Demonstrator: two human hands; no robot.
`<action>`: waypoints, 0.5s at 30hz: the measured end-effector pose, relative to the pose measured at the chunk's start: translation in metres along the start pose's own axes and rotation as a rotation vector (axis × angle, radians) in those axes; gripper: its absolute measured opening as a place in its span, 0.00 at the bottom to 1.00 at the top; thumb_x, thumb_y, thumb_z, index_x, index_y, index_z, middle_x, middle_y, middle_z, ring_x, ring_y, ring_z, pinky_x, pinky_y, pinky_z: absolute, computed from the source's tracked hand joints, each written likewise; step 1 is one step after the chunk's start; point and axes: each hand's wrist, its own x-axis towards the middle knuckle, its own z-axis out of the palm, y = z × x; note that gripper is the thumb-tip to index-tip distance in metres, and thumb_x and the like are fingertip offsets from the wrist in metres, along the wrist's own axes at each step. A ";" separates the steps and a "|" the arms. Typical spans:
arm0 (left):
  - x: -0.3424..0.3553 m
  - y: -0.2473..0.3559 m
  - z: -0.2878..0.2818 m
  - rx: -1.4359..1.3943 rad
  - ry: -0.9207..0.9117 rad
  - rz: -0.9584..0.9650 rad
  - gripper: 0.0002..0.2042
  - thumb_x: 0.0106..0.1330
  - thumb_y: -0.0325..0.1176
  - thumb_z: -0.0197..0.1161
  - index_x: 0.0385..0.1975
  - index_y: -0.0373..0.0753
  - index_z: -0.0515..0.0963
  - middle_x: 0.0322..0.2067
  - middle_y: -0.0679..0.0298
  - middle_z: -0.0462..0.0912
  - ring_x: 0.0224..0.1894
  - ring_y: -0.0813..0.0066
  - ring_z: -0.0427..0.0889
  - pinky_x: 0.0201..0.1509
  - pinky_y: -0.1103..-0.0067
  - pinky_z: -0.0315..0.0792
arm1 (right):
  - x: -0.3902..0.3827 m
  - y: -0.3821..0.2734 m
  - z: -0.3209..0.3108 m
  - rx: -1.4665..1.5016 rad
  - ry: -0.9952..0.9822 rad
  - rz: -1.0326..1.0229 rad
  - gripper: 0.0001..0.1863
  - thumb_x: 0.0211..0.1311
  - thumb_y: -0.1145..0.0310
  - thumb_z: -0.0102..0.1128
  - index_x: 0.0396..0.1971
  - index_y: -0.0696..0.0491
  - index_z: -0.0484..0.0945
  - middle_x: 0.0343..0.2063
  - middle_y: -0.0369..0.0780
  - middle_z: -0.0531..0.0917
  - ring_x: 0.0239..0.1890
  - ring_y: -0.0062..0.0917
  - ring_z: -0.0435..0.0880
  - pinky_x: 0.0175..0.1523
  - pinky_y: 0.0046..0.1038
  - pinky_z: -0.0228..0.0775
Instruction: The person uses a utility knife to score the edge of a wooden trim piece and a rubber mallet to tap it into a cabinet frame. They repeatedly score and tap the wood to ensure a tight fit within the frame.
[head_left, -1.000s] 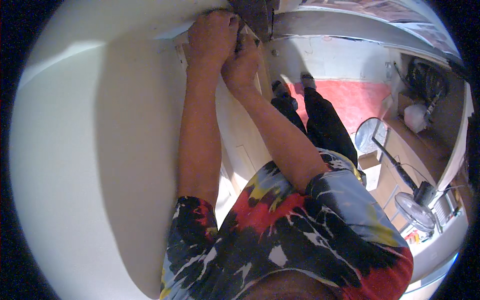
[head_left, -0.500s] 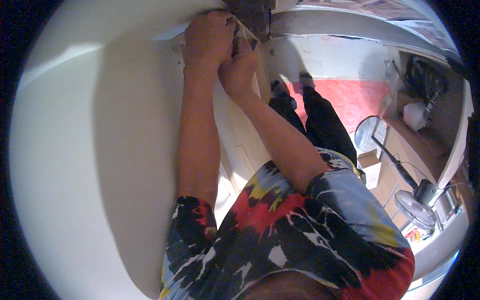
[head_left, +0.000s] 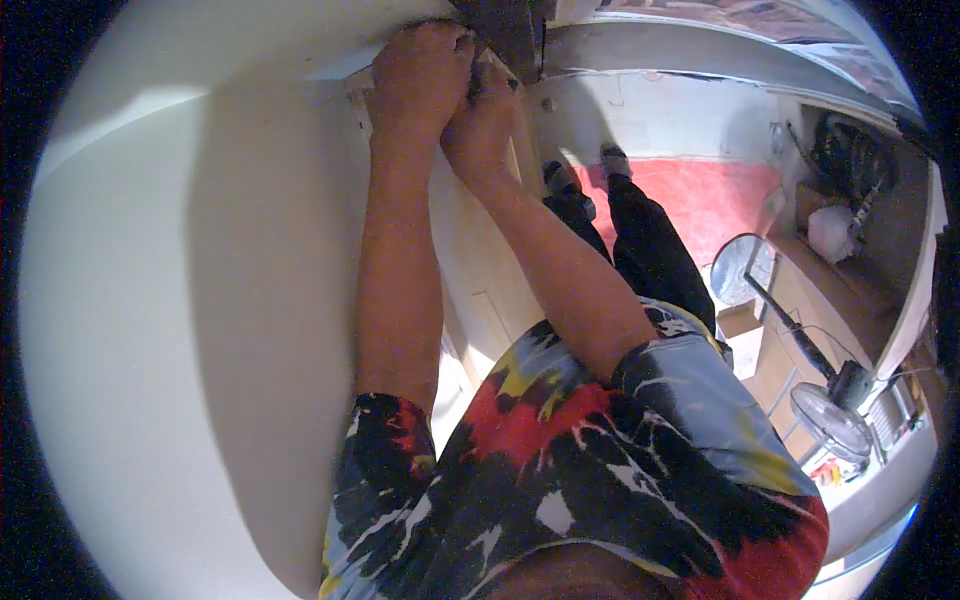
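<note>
Fingers [head_left: 463,45] of both hands are curling inward, and I cannot tell how tightly they are closing or whether they are gripping anything, since the knuckles are hiding the tips. Two hands are meeting side by side at the far end of one pale wooden panel [head_left: 470,260]: the left hand [head_left: 420,75] is lying slightly farther away, and the right hand [head_left: 485,125] is lying just beside it. The wooden panel is running back from under them, showing between two bare forearms. One dark post [head_left: 508,40] is standing just beyond the hands, and one large white board [head_left: 115,330] is filling the left side.

Two legs in black trousers [head_left: 655,230] are showing to the right, near one red mat [head_left: 700,205]. One fan [head_left: 832,420] is standing on one round base [head_left: 735,270]. One cardboard box [head_left: 740,320] is sitting open near that base; what it is containing is too unclear to tell. One open cabinet [head_left: 880,265] at the far right is holding one white bundle [head_left: 830,235] and one dark heap [head_left: 850,160]. Small red items [head_left: 828,472] are lying below the fan, too small to count.
</note>
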 end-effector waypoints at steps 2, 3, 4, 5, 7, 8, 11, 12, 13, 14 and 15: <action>-0.001 -0.001 0.002 -0.022 0.018 0.002 0.13 0.64 0.42 0.59 0.37 0.42 0.85 0.36 0.52 0.85 0.42 0.50 0.83 0.49 0.59 0.77 | 0.001 -0.002 -0.003 0.002 -0.035 0.029 0.13 0.62 0.64 0.59 0.31 0.62 0.77 0.26 0.53 0.82 0.28 0.39 0.81 0.35 0.37 0.70; -0.002 0.000 0.003 -0.034 0.027 0.003 0.13 0.64 0.42 0.59 0.37 0.42 0.85 0.36 0.52 0.85 0.41 0.50 0.83 0.48 0.59 0.77 | 0.001 -0.003 -0.004 0.002 -0.053 0.044 0.13 0.62 0.65 0.59 0.31 0.63 0.77 0.26 0.52 0.82 0.27 0.38 0.81 0.34 0.37 0.70; -0.001 0.000 0.002 -0.003 0.004 0.004 0.12 0.64 0.42 0.59 0.36 0.42 0.85 0.36 0.52 0.85 0.41 0.49 0.83 0.48 0.59 0.77 | 0.001 -0.004 -0.003 0.077 -0.043 0.021 0.13 0.62 0.65 0.59 0.30 0.63 0.77 0.25 0.52 0.82 0.26 0.37 0.80 0.33 0.37 0.70; 0.000 0.001 0.001 0.028 -0.020 0.005 0.12 0.64 0.42 0.59 0.36 0.42 0.85 0.35 0.51 0.85 0.41 0.49 0.83 0.47 0.58 0.77 | 0.001 -0.004 -0.001 0.151 -0.033 -0.001 0.13 0.61 0.66 0.60 0.30 0.63 0.76 0.25 0.52 0.82 0.26 0.36 0.79 0.33 0.37 0.69; 0.002 0.001 -0.001 0.052 -0.037 0.004 0.12 0.64 0.41 0.59 0.35 0.42 0.85 0.34 0.51 0.85 0.40 0.49 0.83 0.46 0.58 0.77 | 0.002 -0.004 0.001 0.170 -0.020 -0.064 0.13 0.61 0.66 0.60 0.29 0.63 0.76 0.25 0.51 0.82 0.25 0.35 0.78 0.32 0.36 0.69; 0.001 0.001 -0.001 0.046 -0.030 0.002 0.12 0.64 0.41 0.59 0.34 0.41 0.85 0.34 0.51 0.85 0.39 0.48 0.83 0.46 0.58 0.77 | 0.004 -0.004 0.000 0.116 -0.018 -0.104 0.13 0.60 0.66 0.61 0.29 0.63 0.77 0.25 0.51 0.82 0.25 0.35 0.78 0.32 0.36 0.69; -0.001 -0.002 0.001 0.029 -0.016 0.067 0.12 0.65 0.41 0.58 0.34 0.41 0.85 0.34 0.50 0.85 0.39 0.48 0.83 0.46 0.58 0.77 | 0.009 0.011 -0.009 0.016 -0.074 -0.132 0.13 0.60 0.65 0.62 0.32 0.62 0.77 0.26 0.51 0.83 0.26 0.37 0.80 0.33 0.36 0.70; -0.002 -0.002 0.001 0.024 -0.012 0.101 0.13 0.65 0.41 0.58 0.34 0.41 0.85 0.34 0.50 0.85 0.39 0.47 0.83 0.45 0.58 0.77 | 0.007 0.015 -0.009 -0.013 -0.069 -0.110 0.14 0.60 0.65 0.62 0.34 0.63 0.78 0.26 0.52 0.83 0.27 0.38 0.81 0.34 0.37 0.71; -0.003 0.000 -0.001 0.001 -0.007 0.069 0.12 0.65 0.40 0.57 0.34 0.41 0.85 0.34 0.50 0.85 0.39 0.48 0.83 0.46 0.58 0.77 | 0.009 0.014 -0.010 -0.045 -0.057 -0.090 0.14 0.60 0.65 0.62 0.35 0.63 0.78 0.26 0.52 0.83 0.28 0.40 0.82 0.34 0.38 0.71; -0.005 0.004 -0.004 -0.023 -0.001 0.036 0.12 0.65 0.40 0.57 0.34 0.41 0.85 0.34 0.51 0.85 0.39 0.48 0.83 0.46 0.58 0.77 | 0.006 0.011 -0.007 -0.082 -0.010 -0.052 0.15 0.59 0.65 0.62 0.37 0.63 0.78 0.26 0.52 0.83 0.29 0.42 0.82 0.35 0.39 0.72; -0.005 0.007 -0.005 -0.046 0.004 0.004 0.12 0.65 0.39 0.56 0.34 0.42 0.85 0.34 0.51 0.85 0.39 0.48 0.83 0.46 0.58 0.77 | 0.005 0.008 -0.007 -0.089 0.003 -0.029 0.15 0.59 0.64 0.63 0.38 0.63 0.78 0.27 0.52 0.83 0.30 0.44 0.83 0.36 0.40 0.72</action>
